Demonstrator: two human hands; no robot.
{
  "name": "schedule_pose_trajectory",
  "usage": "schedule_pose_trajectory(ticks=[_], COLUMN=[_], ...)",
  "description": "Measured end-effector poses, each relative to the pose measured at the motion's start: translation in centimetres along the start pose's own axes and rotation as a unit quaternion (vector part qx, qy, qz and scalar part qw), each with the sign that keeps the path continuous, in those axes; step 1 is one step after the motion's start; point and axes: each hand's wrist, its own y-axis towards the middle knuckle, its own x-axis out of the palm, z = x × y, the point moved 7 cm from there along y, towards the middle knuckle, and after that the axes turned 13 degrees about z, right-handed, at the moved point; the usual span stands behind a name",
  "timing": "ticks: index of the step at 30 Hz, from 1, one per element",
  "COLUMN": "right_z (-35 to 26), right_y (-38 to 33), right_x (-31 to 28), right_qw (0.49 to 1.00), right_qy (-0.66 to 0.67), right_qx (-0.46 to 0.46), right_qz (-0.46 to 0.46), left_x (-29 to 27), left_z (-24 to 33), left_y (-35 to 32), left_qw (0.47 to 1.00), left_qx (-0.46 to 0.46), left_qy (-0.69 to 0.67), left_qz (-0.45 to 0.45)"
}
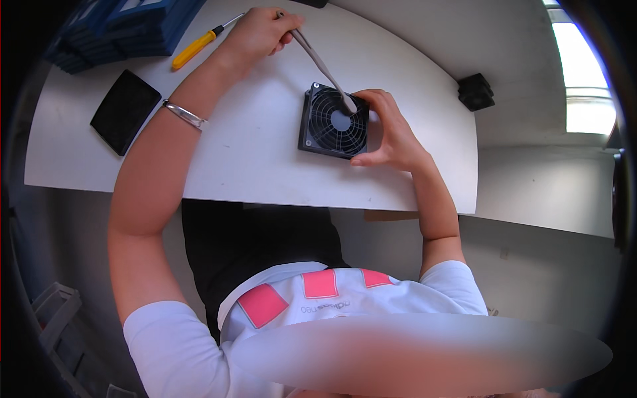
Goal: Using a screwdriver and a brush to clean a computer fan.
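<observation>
Two bare hands work above a white tabletop (252,166), both arms raised and bent at the elbow. The left arm, with a silver bracelet (186,115) around it, reaches far forward, and the left hand (265,28) is bent over at the wrist, its fingers closed around the upper end of a long, slender grey-brown tool (313,54). That tool slants down to the right, its broader tip over the upper right part of the round grille on a square black fan (338,122); whether the tip touches the grille, I cannot tell. The right hand (396,136) curves in a wide C around the fan's right side — fingers at the upper corner, thumb at the lower one — and holds it there.

The fan lies flat on the tabletop, directly left of the right hand's palm and below and to the right of the left hand. A screwdriver with a yellow handle (192,52) lies near the left wrist, and a flat black panel (126,111) sits just beside the left forearm. At the upper left stand stacked blue box-like trays (142,33) — their contents are too unclear to tell. A small black block (476,91) sits at the tabletop's right edge.
</observation>
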Motion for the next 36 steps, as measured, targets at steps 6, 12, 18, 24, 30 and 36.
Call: schedule_pose_trajectory(ticks=[6,12,18,24,30,36], right_z=[-0.5,0.1,0.8,0.2,-1.1,-1.6], right_y=[0.1,0.0,-0.1,0.3,-0.3,-0.1], right_x=[-0.4,-0.7,-0.6,-0.6,1.0,0.9], right_qw=[0.998,0.999,0.996,0.996,0.990,0.989], right_qy=[-0.047,-0.042,-0.070,0.068,0.079,0.081], right_qx=[-0.016,-0.007,0.018,-0.048,-0.075,-0.089], right_qz=[0.030,0.029,-0.045,0.029,-0.091,-0.082], left_x=[-0.5,-0.3,0.8,1.6,2.7,2.3], left_z=[-0.1,-0.2,-0.1,0.1,0.5,0.9], left_y=[0.3,0.3,-0.6,-1.4,-2.2,-2.3], left_qw=[1.000,1.000,0.999,0.997,0.992,0.991], left_qx=[-0.015,0.000,-0.007,-0.025,-0.004,-0.001], left_qy=[0.016,0.014,-0.007,0.010,-0.004,0.011], left_qz=[-0.009,-0.005,-0.044,-0.068,-0.127,-0.131])
